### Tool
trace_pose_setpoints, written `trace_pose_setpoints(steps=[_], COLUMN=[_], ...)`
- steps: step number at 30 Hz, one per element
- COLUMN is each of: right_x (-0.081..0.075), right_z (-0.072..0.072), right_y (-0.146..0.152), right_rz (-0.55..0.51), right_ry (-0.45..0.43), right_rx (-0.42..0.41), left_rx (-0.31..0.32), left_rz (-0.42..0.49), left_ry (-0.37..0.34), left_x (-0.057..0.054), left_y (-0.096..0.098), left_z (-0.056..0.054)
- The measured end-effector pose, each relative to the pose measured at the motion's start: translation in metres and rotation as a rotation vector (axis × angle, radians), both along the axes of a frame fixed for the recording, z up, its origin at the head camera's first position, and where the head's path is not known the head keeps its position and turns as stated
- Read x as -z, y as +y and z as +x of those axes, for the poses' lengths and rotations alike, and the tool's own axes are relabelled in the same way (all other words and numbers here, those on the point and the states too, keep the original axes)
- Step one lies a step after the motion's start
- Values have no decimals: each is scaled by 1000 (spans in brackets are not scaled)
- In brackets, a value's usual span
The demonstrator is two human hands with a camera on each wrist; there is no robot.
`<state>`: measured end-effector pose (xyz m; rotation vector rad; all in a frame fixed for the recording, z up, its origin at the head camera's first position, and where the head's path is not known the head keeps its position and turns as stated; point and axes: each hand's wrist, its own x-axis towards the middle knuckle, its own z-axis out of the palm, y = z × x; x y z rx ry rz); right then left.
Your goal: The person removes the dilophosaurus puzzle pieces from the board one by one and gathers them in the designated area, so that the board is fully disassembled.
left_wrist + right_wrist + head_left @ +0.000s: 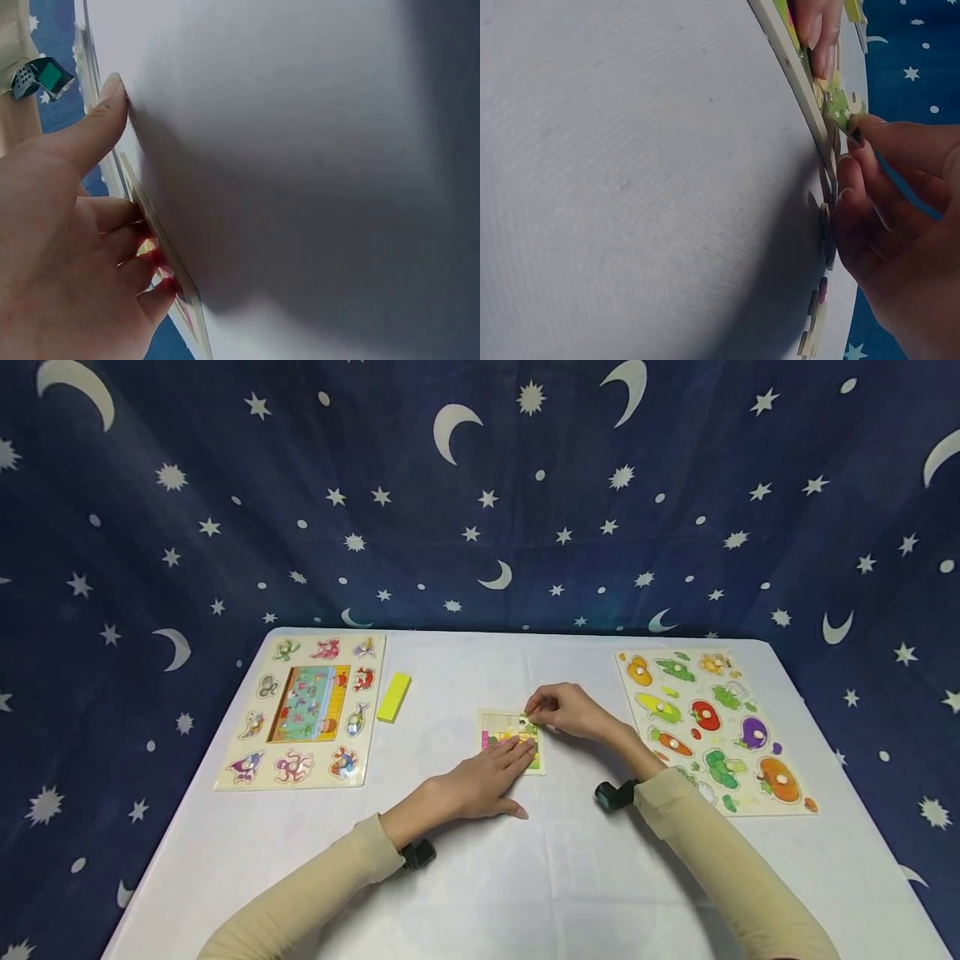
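Note:
A small jigsaw puzzle in a pale square tray (490, 717) lies on the white table, its pieces yellow, green and pink. My left hand (486, 779) rests palm down with its fingers extended over the lower part of the puzzle, covering some of it; its thumb is spread out to the side. At the tray's upper right corner, my right hand (576, 711) pinches a green jigsaw piece (838, 103) between thumb and fingertips. That piece stands tilted over the tray's edge in the right wrist view, close to the left fingertips.
To the left lies a sea-creature peg board (356, 647) beside a yellow block (393, 697). A vegetable board (693, 752) is on the right, near the right forearm. Past the tray, flat notched pieces (815, 322) lie on the table. A starry blue curtain (525, 527) hangs behind.

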<state>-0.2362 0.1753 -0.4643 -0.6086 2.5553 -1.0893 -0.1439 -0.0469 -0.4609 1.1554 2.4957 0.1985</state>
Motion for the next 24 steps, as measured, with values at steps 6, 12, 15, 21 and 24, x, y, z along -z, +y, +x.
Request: trace_pose_setpoints(steps=[6,12,15,21,24], right_x=[1,1,-1,-3,-5], right_z=[2,4,2,0,-2], right_y=[-1,1,5,18,25], right_rz=[-54,-79,-80,-86,-89], right_ry=[-73,-95,-80,-99,-104], right_rx=[4,14,39,71,67], left_rx=[-5,-6,-3,0,-3], left_rz=[14,24,23,13,9], left_ry=[0,-6,-3,6,8], left_x=[0,2,2,2,1], left_y=[-2,-1,0,1,1], left_z=[2,2,1,1,1])
